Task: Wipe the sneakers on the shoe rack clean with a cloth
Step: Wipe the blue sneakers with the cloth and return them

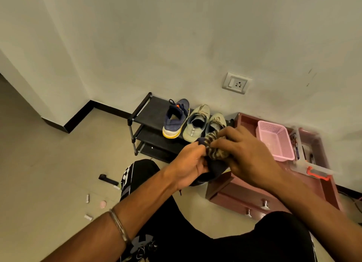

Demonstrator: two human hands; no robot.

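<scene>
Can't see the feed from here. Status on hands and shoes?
Left hand holds dark sneaker; right hand presses striped cloth on it. Three sneakers on shoe rack. Nothing in the way.

From my feed there's a maroon drawer unit [244,195] against the wall, a pink basket [274,138] sitting on top, a wall socket [236,83] above-left of it, and small scraps [87,198] on the floor off to its left.

Pale wall [176,36] with a switch socket [236,83], black skirting [78,116], beige tiled floor [49,154], and a maroon drawer unit [244,195] carrying a pink basket [274,138].
</scene>
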